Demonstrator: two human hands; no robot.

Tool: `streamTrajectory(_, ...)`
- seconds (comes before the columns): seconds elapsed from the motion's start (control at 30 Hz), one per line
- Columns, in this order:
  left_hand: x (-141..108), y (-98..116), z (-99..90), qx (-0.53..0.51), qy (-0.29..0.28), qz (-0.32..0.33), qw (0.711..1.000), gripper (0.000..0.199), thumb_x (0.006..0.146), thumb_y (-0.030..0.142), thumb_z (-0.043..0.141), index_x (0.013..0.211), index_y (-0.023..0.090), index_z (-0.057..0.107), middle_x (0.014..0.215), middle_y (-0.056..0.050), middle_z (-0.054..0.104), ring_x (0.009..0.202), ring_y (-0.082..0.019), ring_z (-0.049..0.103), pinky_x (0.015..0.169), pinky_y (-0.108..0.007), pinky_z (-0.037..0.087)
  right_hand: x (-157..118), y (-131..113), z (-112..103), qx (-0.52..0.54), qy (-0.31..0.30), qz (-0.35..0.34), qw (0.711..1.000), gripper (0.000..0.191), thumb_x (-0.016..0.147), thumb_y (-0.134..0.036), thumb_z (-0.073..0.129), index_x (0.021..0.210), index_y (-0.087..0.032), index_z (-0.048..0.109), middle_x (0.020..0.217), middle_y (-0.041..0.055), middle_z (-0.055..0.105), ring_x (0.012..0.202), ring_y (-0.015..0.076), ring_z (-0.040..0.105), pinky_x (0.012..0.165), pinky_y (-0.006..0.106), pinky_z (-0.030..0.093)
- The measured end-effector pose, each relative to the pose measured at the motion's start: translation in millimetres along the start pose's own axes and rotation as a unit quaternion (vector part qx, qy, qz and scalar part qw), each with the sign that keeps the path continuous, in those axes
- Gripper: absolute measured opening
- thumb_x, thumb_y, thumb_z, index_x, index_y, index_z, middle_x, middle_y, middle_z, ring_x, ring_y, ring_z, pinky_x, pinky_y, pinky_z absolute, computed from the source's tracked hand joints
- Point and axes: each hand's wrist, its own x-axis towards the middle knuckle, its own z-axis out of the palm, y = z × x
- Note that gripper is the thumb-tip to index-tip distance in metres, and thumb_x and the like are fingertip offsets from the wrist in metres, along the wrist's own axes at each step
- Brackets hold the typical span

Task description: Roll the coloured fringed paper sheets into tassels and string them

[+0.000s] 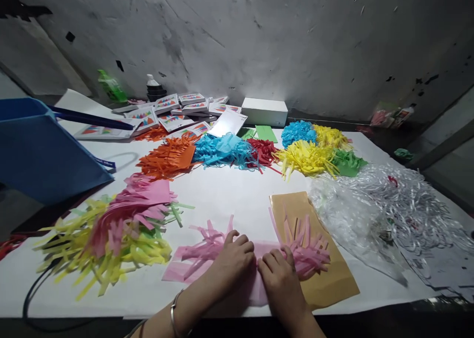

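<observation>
Down at six o'clock, the left hand (234, 259) and right hand (278, 274) sit side by side, fingers curled on the pink fringed tissue (255, 278); their grip is hard to make out. It overlaps the brown paper (329, 274) toward four. Yellow strips (148, 246) lie around nine, and the white box (264, 112) stands at twelve.

Along the near edge of the white paper-covered table (229, 192), you have thin, matt, slightly translucent pink fringed tissue paper (207, 251). Beside it, the smooth brown paper sheet (326, 274) has a faint sheen. Toward the right edge, you see glossy, crinkled clear plastic bags (351, 224) and a shiny silver metal bangle (173, 312) on your left wrist.
</observation>
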Motion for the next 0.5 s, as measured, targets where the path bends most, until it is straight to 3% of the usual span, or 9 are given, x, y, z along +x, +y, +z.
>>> streamTrajectory(0.17,-3,1,1.2,-0.008,0.007,0.014,1.000,0.025,0.090,0.013,0.066,0.067,0.020,0.063,0.074,0.000,0.063,0.079,-0.019,0.052,0.094,-0.042,0.031,3,1,3,-0.022,0.001,-0.009,1.000,0.016,0.087,-0.005,0.055,0.084,-0.020,0.058,0.079,0.0002,0.061,0.081,0.0205,0.051,0.106,0.045,0.024)
streamTrajectory(0.37,7,-10,4.7,-0.023,0.019,0.005,1.000,0.024,0.087,0.008,0.065,0.067,0.020,0.064,0.071,0.001,0.064,0.072,-0.018,0.054,0.078,-0.036,0.034,6,1,9,-0.049,0.011,0.000,0.999,0.010,0.089,-0.013,0.060,0.084,-0.021,0.059,0.077,0.0001,0.061,0.080,0.0206,0.051,0.108,0.046,0.024)
streamTrajectory(0.5,4,-2,-7.0,-0.063,0.084,0.027,0.994,0.023,0.091,0.008,0.054,0.075,0.020,0.065,0.083,-0.002,0.069,0.078,-0.020,0.058,0.081,-0.038,0.040,13,6,10,-0.038,0.048,0.008,0.998,0.015,0.090,-0.011,0.056,0.079,-0.021,0.057,0.074,-0.0010,0.060,0.076,0.0189,0.052,0.107,0.043,0.028)
